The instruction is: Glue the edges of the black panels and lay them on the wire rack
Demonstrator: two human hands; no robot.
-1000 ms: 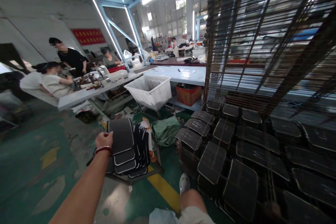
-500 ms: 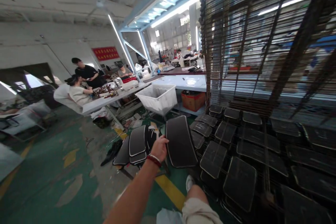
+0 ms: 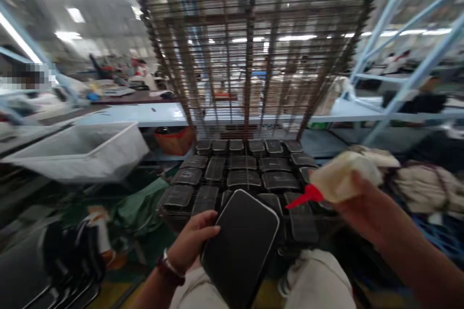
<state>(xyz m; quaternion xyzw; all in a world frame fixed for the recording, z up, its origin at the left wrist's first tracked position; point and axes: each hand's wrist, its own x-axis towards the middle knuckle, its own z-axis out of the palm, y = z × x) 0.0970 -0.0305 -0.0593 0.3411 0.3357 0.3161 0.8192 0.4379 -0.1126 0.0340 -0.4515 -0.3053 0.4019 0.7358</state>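
My left hand grips a dark, flat, round-cornered panel with a pale edge by its left side, tilted in front of my knees. The thumb lies on top of it and the other fingers are partly hidden. On the right, my right hand is wrapped round a cloudy squeeze bottle with a red pointed nozzle. That nozzle points left and down towards the panel, apart from it. Behind the panel, rows of similar dark pieces lie on a wire rack whose upper racks tilt up.
A white plastic tub stands at left, near a reddish-brown box under a bench. More dark panels are stacked low on the left beside green cloth. Bundled fabric lies at right, below blue frame posts.
My view has swung right to face the rack. The panel in my left hand is now in front of my knees. My right hand has come into view holding the squeeze bottle.
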